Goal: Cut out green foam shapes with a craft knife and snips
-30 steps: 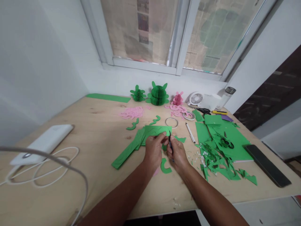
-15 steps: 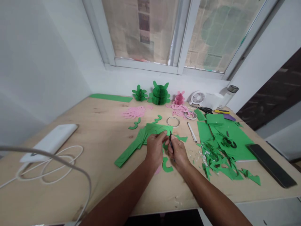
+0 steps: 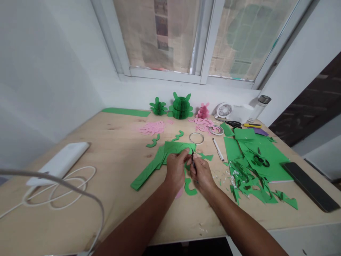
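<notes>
My left hand [image 3: 176, 166] pinches the near edge of a green paper sheet [image 3: 173, 146] that has curved outlines on it. In my right hand [image 3: 201, 170] is a small dark cutting tool that looks like scissors [image 3: 193, 158], its tip at the right end of that sheet; the handle is mostly hidden by my fingers. Under the sheet's left side, green strips [image 3: 145, 174] fan out towards me. A curved green cutout [image 3: 189, 188] lies just below my hands, and two wavy green cutouts [image 3: 153, 141] rest beyond the sheet.
Green scraps [image 3: 247, 181] and green sheets [image 3: 277, 160] cover the right side, beside a black phone-like slab [image 3: 310, 186]. A white pen [image 3: 218, 149], tape rolls [image 3: 196, 138] and pink cutouts [image 3: 151, 128] lie further back. Paper figures [image 3: 181, 107] stand by the wall. A white cable [image 3: 87, 192] loops at left.
The view has shifted very slightly. The sheet's left end is tilted a little differently, while both hands keep nearly the same place and grip.
</notes>
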Motion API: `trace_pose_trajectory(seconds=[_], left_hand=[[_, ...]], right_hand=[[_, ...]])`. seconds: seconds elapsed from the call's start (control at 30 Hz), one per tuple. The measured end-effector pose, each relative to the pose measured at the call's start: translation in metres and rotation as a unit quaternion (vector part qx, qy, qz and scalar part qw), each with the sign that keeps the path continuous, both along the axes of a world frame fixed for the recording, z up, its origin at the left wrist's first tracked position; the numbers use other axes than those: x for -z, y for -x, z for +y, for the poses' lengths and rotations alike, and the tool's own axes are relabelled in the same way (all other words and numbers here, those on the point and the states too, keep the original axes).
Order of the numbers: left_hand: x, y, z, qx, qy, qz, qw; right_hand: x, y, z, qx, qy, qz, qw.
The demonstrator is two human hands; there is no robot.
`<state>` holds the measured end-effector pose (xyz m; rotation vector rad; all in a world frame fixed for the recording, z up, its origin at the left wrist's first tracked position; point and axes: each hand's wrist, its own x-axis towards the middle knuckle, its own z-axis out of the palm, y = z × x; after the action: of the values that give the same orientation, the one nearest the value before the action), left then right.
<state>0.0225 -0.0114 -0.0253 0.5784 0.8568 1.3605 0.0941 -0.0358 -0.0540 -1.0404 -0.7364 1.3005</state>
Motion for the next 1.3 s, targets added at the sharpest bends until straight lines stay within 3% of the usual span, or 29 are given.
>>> trace_pose_trajectory(seconds=[0.4,0.87,1.3], left_hand=[[0.0053,-0.0003,0.0008,-0.011,0.001,-0.005,1.000],[-0.0017,-0.0015,-0.0029,-0.018,0.017,-0.043,0.999],[-0.0001,-0.0013,-0.0022,-0.008,-0.002,0.000,1.000]], right_hand=[[0.0048,0.0004,0.0007,-0.001,-0.007,-0.001,1.000],[0.0068,0.0005,0.0015,0.012,-0.024,-0.015,1.000],[0.0039,0.0003,0.0008,0.017,-0.019,-0.020,0.999]])
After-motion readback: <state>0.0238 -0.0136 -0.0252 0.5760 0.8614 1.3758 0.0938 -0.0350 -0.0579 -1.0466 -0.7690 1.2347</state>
